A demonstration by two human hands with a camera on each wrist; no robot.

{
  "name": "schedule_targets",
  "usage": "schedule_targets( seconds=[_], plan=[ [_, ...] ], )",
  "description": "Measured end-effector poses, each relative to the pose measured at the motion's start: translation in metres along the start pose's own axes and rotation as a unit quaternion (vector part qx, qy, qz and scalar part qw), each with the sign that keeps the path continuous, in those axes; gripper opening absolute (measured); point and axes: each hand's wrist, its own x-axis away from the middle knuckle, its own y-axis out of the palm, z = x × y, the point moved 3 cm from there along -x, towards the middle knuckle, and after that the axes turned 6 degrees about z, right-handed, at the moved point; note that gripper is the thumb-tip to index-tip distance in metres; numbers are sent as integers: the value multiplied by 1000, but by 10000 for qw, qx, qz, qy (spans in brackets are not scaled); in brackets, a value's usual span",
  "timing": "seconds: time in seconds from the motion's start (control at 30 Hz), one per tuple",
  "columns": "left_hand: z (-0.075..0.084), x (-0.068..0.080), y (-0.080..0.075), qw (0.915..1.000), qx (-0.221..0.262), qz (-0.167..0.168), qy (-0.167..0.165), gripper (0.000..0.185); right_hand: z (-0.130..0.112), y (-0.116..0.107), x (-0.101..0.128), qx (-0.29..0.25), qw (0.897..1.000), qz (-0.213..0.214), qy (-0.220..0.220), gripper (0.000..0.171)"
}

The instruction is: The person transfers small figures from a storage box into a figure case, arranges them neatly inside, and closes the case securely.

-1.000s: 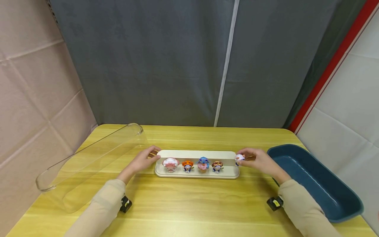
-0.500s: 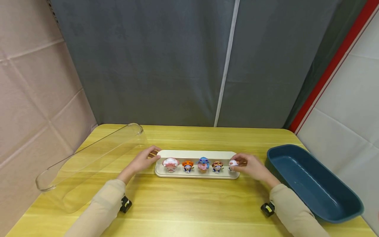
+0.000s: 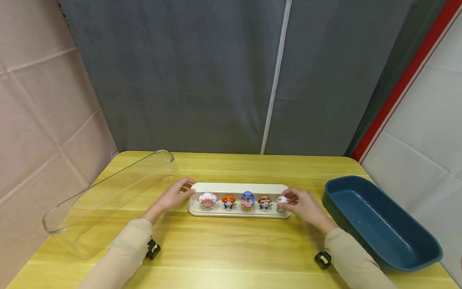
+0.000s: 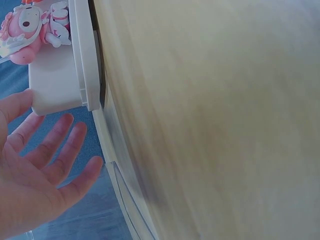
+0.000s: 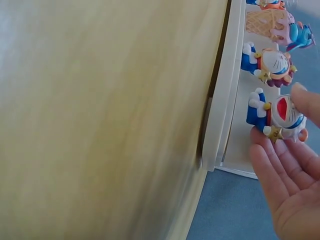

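The right hand (image 3: 304,205) pinched a small white-and-blue figure (image 3: 282,202) between thumb and fingers at the right end of the cream tray (image 3: 238,212), beside four other figures (image 3: 247,200) standing in a row. The left hand (image 3: 172,196) lay open, fingers straight, touching the tray's left end. A clear cover (image 3: 108,196) lay toward the table's (image 3: 231,249) left edge and a blue bin (image 3: 379,220) by its right edge.

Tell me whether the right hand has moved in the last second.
Yes. The right hand carried its small figure leftward and nearer, from beyond the white tray's right end onto it.
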Motion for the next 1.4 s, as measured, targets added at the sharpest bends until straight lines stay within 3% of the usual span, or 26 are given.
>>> schedule_targets(
  seconds=[0.97,1.13,1.4],
  plan=[
    [0,0,-1,9999,-102,10,-33,24,-8,2,3,624,9979,-77,-127,30],
    [0,0,-1,10000,-81,-8,-29,25,-6,-11,3,550,9984,-58,-125,32],
    [-1,0,0,10000,-96,-10,8,26,-7,-42,3,1020,9943,213,-231,39]
  ],
)
